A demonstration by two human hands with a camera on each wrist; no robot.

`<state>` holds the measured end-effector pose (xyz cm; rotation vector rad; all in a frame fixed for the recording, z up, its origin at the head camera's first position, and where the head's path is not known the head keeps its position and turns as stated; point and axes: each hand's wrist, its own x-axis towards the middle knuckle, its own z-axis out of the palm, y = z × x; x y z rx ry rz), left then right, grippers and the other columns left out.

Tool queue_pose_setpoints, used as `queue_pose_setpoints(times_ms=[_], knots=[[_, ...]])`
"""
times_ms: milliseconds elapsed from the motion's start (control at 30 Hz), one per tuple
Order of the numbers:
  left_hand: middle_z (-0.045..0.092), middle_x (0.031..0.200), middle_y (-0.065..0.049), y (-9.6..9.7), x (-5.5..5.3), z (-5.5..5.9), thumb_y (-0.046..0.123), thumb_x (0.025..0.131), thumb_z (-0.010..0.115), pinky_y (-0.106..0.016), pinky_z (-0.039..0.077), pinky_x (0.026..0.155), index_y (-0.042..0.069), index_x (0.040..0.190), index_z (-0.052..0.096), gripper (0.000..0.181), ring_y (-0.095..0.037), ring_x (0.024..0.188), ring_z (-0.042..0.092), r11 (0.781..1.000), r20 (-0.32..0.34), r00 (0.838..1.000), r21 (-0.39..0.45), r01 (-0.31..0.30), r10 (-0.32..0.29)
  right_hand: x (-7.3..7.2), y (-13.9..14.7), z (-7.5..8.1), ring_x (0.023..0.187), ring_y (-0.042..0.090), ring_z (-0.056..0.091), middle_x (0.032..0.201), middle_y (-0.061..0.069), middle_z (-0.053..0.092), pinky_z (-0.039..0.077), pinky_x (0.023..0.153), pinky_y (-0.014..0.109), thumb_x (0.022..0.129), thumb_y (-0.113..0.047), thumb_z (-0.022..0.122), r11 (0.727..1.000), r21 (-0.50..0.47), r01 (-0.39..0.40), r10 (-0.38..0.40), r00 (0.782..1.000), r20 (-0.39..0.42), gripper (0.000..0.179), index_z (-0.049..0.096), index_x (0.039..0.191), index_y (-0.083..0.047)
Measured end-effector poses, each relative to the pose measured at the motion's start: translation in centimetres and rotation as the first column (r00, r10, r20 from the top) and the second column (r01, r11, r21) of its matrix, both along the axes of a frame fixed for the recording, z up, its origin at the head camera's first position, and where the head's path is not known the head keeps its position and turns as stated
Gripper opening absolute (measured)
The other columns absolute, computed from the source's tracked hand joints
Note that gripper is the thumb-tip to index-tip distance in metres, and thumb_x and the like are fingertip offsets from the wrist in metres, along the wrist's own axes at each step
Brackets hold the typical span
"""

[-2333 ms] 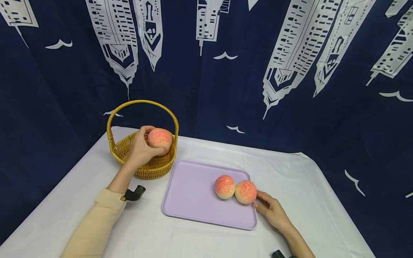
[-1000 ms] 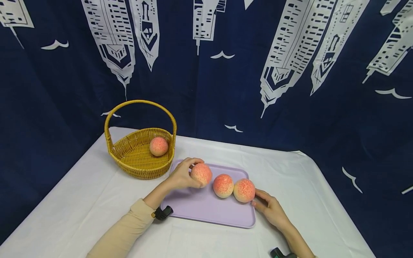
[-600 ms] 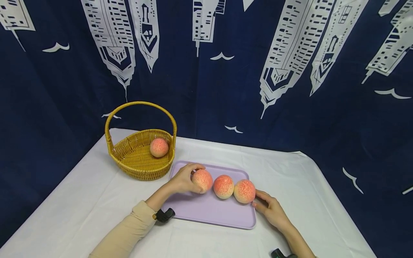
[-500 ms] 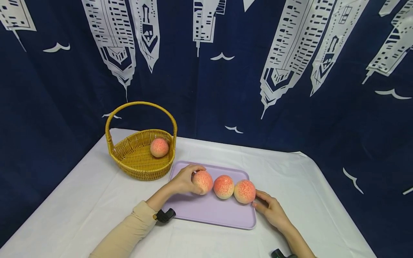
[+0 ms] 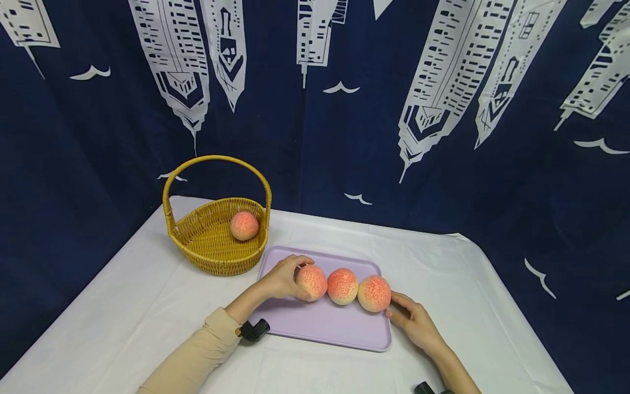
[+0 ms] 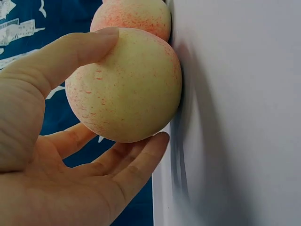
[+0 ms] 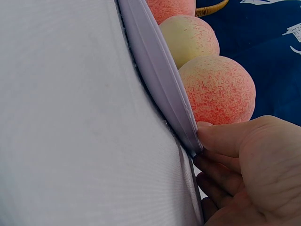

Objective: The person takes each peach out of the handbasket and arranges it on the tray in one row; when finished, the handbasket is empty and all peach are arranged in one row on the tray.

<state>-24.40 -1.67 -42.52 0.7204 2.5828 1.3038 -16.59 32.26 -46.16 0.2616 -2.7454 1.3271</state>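
Note:
My left hand (image 5: pixel 284 278) holds a pink and cream peach (image 5: pixel 312 283) at the left of a row of three on a lilac tray (image 5: pixel 315 328). In the left wrist view the thumb lies across this peach (image 6: pixel 127 89) and the fingers curl round its other side. The middle peach (image 5: pixel 342 286) sits close beside it, and a third peach (image 5: pixel 374 294) is at the tray's right edge. My right hand (image 5: pixel 417 324) grips that edge, with thumb and fingertips at the rim (image 7: pixel 188 122) right by the third peach.
A woven basket (image 5: pixel 223 267) with a tall hoop handle stands at the back left, holding one peach (image 5: pixel 244 225). A white cloth (image 5: pixel 462 284) covers the table. Behind hangs a dark blue curtain (image 5: pixel 344 153) with white building prints.
The left hand has carried its peach from over the basket to the tray's left part, then lowered it and drawn it right beside the middle peach. The right hand has stayed put.

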Motion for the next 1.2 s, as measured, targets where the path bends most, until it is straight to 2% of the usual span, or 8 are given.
queue_pose_setpoints(times_ms=[233,433,600,733,867,967,1100,1200], knots=[[0.057,0.121,-0.012,0.1,0.0,0.1,0.013,0.061,0.09,-0.048,0.047,0.094,0.009,0.133,0.056,0.081,-0.025,0.107,0.054,1.0,-0.01,1.0,-0.02,0.006,-0.007,0.0,0.0,0.0,0.134,0.039,0.045,0.138,0.021,0.055,0.026,0.101,0.006,0.089,-0.014,0.069,1.0,-0.004,0.004,-0.004,1.0,0.005,0.05,0.056,0.133,0.004],[0.056,0.12,-0.012,0.1,0.2,0.4,0.015,0.06,0.09,-0.051,0.046,0.097,0.01,0.136,0.053,0.085,-0.028,0.112,0.053,0.999,-0.015,1.0,-0.047,0.007,-0.007,-0.1,0.0,0.1,0.134,0.039,0.045,0.137,0.021,0.056,0.026,0.1,0.005,0.088,-0.014,0.069,1.0,-0.008,0.002,-0.002,1.0,-0.004,0.05,0.056,0.133,0.004],[0.054,0.125,-0.016,-0.5,0.7,2.3,0.021,0.062,0.09,-0.052,0.045,0.099,0.009,0.14,0.049,0.089,-0.032,0.117,0.052,0.997,-0.062,0.998,-0.083,0.0,-0.005,-0.1,0.0,0.2,0.134,0.038,0.046,0.138,0.021,0.055,0.027,0.101,0.006,0.089,-0.014,0.069,1.0,-0.009,0.003,-0.003,1.0,-0.005,0.049,0.056,0.133,0.004],[0.056,0.127,-0.018,-2.1,0.5,4.3,0.017,0.068,0.087,-0.049,0.048,0.096,0.007,0.133,0.056,0.073,-0.035,0.118,0.053,1.0,-0.133,0.991,0.01,-0.018,0.019,-0.1,0.0,0.3,0.134,0.04,0.045,0.138,0.022,0.055,0.027,0.101,0.007,0.089,-0.014,0.069,1.0,-0.007,0.004,-0.004,1.0,-0.002,0.05,0.056,0.133,0.004],[0.062,0.118,-0.015,-4.4,-0.5,5.8,0.009,0.073,0.083,-0.042,0.053,0.088,0.005,0.12,0.065,0.051,-0.033,0.109,0.058,0.988,-0.231,0.966,0.13,-0.088,0.117,-0.2,0.1,0.2,0.134,0.042,0.044,0.138,0.022,0.055,0.031,0.106,0.015,0.089,-0.015,0.069,1.0,0.005,0.009,-0.009,1.0,-0.004,0.05,0.056,0.133,0.004],[0.064,0.113,-0.015,-6.5,-1.4,6.2,0.008,0.074,0.081,-0.043,0.049,0.09,0.002,0.115,0.066,0.044,-0.034,0.105,0.059,0.965,-0.29,0.926,0.169,-0.199,0.242,-0.2,0.2,0.1,0.133,0.042,0.045,0.137,0.022,0.056,0.031,0.105,0.014,0.089,-0.015,0.069,1.0,0.007,0.011,-0.011,1.0,-0.006,0.05,0.056,0.133,0.004],[0.06,0.118,-0.019,-8.9,-2.6,5.9,0.011,0.075,0.081,-0.048,0.046,0.093,0.001,0.119,0.063,0.048,-0.036,0.11,0.054,0.917,-0.27,0.882,0.21,-0.339,0.387,-0.1,0.1,-0.1,0.132,0.042,0.046,0.135,0.022,0.057,0.027,0.1,0.005,0.088,-0.014,0.069,1.0,-0.011,-0.002,0.002,1.0,-0.014,0.049,0.056,0.132,0.005],[0.051,0.128,-0.022,-10.4,-3.7,5.3,0.013,0.076,0.08,-0.053,0.047,0.095,0.002,0.129,0.056,0.059,-0.039,0.117,0.049,0.89,-0.208,0.871,0.208,-0.405,0.445,0.0,0.0,-0.1,0.131,0.043,0.046,0.135,0.023,0.057,0.026,0.099,0.004,0.088,-0.013,0.069,1.0,-0.024,-0.016,0.015,1.0,-0.025,0.049,0.056,0.132,0.006]])
